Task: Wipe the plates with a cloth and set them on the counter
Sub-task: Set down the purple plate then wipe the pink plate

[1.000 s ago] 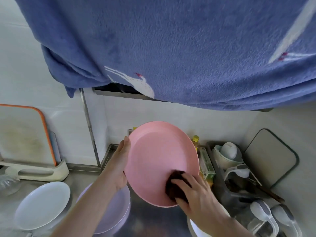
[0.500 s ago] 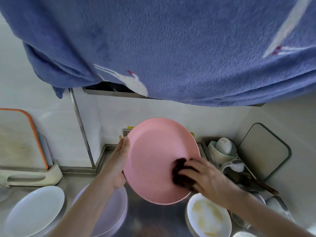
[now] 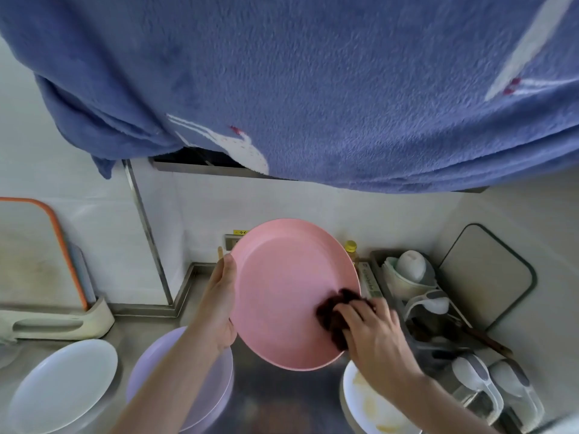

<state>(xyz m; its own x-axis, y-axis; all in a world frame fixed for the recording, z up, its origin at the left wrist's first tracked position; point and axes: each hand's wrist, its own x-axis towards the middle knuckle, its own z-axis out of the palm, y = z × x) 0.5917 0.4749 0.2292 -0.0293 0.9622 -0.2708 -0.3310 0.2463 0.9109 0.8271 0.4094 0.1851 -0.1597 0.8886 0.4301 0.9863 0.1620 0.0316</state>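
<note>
Pink plate [image 3: 282, 286] tilted face-up toward the camera, left hand [image 3: 221, 305] gripping its rim, right hand [image 3: 372, 327] pressing dark cloth [image 3: 332, 314].

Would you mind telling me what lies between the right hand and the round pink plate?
In the head view, a dark crumpled cloth lies between the right hand and the round pink plate, pressed against its lower right inner surface.

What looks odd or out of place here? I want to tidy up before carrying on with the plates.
A big blue towel hangs low over the counter, blocking much of the view. The white plate at lower right carries yellowish smears, so it is still dirty. Nothing looks spilled or broken.
</note>
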